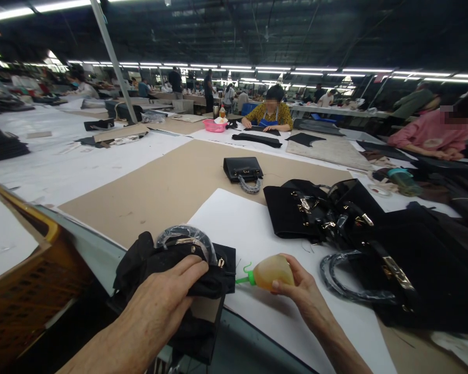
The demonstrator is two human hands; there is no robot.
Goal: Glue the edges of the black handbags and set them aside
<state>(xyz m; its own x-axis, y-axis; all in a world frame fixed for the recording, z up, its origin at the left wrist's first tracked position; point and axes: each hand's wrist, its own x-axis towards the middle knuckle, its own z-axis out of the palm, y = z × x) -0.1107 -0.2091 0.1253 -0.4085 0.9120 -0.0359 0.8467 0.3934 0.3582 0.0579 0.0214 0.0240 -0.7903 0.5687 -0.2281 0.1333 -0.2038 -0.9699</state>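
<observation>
My left hand (179, 283) lies over a black handbag (148, 265) at the table's near edge, its fingers pressed on the dark fabric below the zip pull. A plastic-wrapped handle (187, 232) arches up from this bag. Held in my right hand (302, 280) is a squeeze bottle (271, 272) of amber liquid, lying sideways. Its green nozzle (245, 278) points left, with the tip at or very close to the bag's right edge; contact is hard to make out. My left thumb is hidden.
More black handbags (296, 208) with gold fittings lie at right, and a small handbag (244, 170) stands further back. White paper (218, 213) covers part of the brown tabletop. A yellow-brown plastic crate (19, 280) is at left. Co-workers sit across the table, near a pink basket (214, 126).
</observation>
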